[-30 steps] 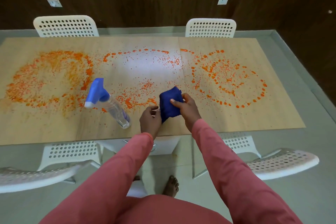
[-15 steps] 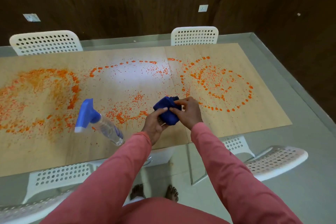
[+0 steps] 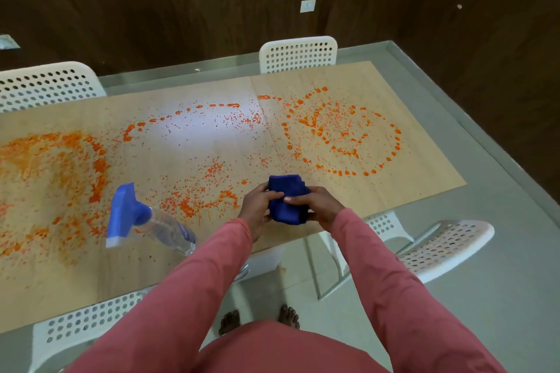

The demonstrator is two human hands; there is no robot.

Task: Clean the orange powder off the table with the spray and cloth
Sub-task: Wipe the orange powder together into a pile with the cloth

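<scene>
Orange powder (image 3: 342,133) lies scattered in rings and smears across the light wooden table surface (image 3: 194,136). A folded dark blue cloth (image 3: 286,201) is held just above the table's near edge. My left hand (image 3: 257,206) grips its left side and my right hand (image 3: 315,206) grips its right side, thumb on top. A clear spray bottle (image 3: 151,221) with a blue trigger head stands on the table to the left of my hands, untouched.
White perforated chairs stand around the glass-edged table: two at the far side (image 3: 298,53) (image 3: 45,85), one at the near right (image 3: 445,248) and one at the near left (image 3: 91,315). Dark wooden wall behind. My bare feet (image 3: 260,318) show below the glass.
Both hands kept folding the cloth, which now sits as a squarer bundle between them. The view turned left and down, shifting the table rightward in frame. The bottle has not moved.
</scene>
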